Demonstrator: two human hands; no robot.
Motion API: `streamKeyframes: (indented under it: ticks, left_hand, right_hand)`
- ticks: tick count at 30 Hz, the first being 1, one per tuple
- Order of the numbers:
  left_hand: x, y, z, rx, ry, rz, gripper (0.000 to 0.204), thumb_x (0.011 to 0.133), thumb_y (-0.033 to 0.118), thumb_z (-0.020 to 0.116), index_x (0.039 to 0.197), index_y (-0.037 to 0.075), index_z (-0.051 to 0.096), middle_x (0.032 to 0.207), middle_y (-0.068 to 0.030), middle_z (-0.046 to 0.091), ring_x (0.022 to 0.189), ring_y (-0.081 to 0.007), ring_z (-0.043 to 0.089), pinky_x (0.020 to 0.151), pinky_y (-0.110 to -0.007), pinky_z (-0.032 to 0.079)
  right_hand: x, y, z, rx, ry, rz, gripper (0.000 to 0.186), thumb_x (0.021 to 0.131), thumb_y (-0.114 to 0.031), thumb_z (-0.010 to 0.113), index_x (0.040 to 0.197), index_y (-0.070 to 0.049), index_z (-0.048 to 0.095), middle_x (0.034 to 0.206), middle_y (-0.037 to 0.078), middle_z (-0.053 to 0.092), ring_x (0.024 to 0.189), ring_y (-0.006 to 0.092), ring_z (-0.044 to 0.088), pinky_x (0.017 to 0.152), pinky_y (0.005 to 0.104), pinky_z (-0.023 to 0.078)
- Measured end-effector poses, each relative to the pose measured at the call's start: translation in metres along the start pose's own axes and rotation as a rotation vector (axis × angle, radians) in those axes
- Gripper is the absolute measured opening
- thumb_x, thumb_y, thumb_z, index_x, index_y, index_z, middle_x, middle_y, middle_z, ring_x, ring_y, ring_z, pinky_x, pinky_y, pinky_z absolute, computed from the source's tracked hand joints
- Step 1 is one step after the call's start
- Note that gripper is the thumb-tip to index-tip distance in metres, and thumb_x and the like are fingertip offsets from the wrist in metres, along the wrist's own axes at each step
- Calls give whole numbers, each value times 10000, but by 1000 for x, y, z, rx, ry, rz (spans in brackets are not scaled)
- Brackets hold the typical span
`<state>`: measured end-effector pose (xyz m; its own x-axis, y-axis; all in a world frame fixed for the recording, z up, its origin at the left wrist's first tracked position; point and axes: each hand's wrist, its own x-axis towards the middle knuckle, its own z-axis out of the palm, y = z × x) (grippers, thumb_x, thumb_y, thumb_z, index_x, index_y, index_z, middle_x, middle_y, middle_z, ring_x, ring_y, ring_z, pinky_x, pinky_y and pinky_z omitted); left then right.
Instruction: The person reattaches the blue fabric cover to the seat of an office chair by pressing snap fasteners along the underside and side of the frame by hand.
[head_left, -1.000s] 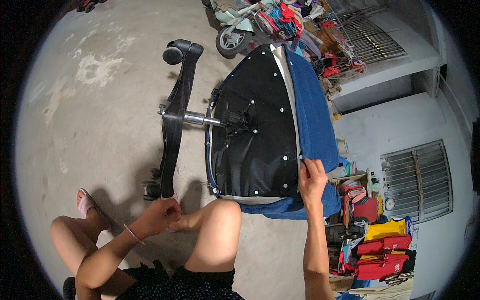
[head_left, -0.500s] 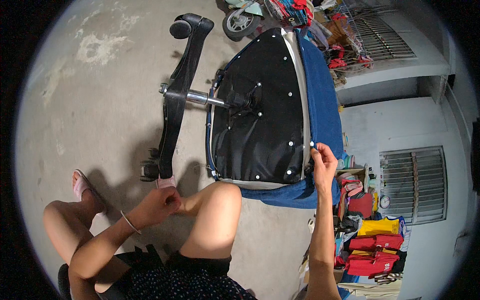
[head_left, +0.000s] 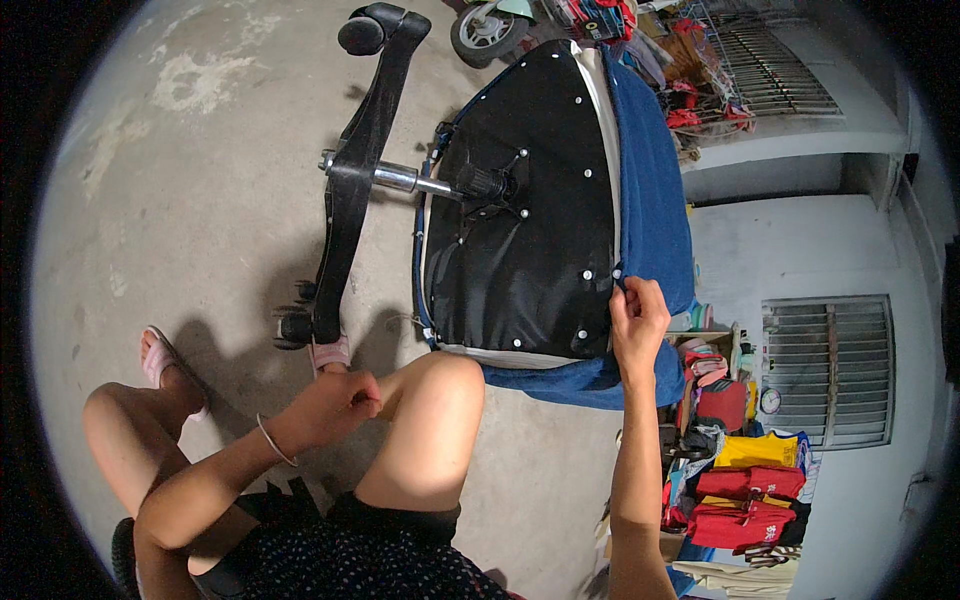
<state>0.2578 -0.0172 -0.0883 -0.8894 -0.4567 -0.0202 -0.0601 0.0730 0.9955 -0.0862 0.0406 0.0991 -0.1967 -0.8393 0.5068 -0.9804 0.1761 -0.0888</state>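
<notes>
An office chair lies on its side, showing the black underside [head_left: 505,280] of its seat, dotted with several white fastenings, a cream edge and a blue fabric cover [head_left: 650,190] along the right. A chrome post [head_left: 400,176] joins it to the black wheeled base [head_left: 355,200]. My right hand [head_left: 637,315] pinches the blue cover's edge at the seat's lower right, beside a white fastening [head_left: 617,273]. My left hand [head_left: 350,400] is closed beside my bent right knee, below the base's lower wheel [head_left: 293,328]; what its fingers hold, if anything, is hidden.
Concrete floor [head_left: 170,230] surrounds the chair. A scooter wheel [head_left: 485,33] and piled goods [head_left: 685,60] stand at the top. A barred window [head_left: 826,370], a small clock [head_left: 769,400] and hanging red and yellow shirts [head_left: 745,520] are along the right wall.
The chair and surroundings have shifted upward in the view. My right hand has moved upward and slightly right with the cover's edge; my left hand has shifted slightly right, still curled.
</notes>
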Motion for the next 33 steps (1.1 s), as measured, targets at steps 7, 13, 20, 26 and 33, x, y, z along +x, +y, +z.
streamKeyframes:
  ticks: [7, 13, 20, 26, 33]
  left_hand:
    - [64, 54, 2, -169, 87, 105, 66, 830, 73, 550, 806, 11, 550, 662, -63, 572, 606, -102, 540, 559, -265, 442]
    - [194, 124, 62, -574, 255, 228, 129, 883, 114, 555, 952, 19, 607, 809, -37, 637, 707, -89, 599, 590, -226, 492]
    - [269, 151, 102, -664, 408, 125, 240, 805, 204, 649, 763, -23, 582, 691, -111, 626, 617, -164, 605, 559, -297, 475]
    - [263, 148, 99, -1088, 137, 40, 188, 872, 172, 585, 727, 77, 512, 724, 2, 535, 659, -74, 522, 578, -229, 448]
    - [256, 126, 107, -1189, 178, 169, 181, 876, 137, 567, 725, 83, 484, 709, 34, 478, 667, -69, 501, 595, -232, 444]
  right_hand:
    - [-2, 10, -7, 410, -27, 274, 78, 775, -3, 627, 833, 33, 590, 693, 9, 462, 580, 61, 389, 508, 204, 327]
    - [-5, 8, -7, 401, 28, 237, 76, 773, 8, 634, 836, 37, 602, 709, 2, 475, 590, 56, 397, 514, 199, 324]
    - [-4, 2, 0, 535, 68, 246, 76, 784, 22, 619, 859, 31, 616, 751, 4, 510, 618, 57, 428, 533, 193, 342]
    - [-11, -5, 0, 461, 100, 264, 42, 797, 15, 600, 838, 18, 607, 763, 10, 523, 621, 65, 445, 524, 196, 349]
    - [-11, -11, 11, 298, 239, 144, 14, 798, -5, 590, 792, 2, 601, 687, 38, 544, 546, 90, 452, 473, 222, 348]
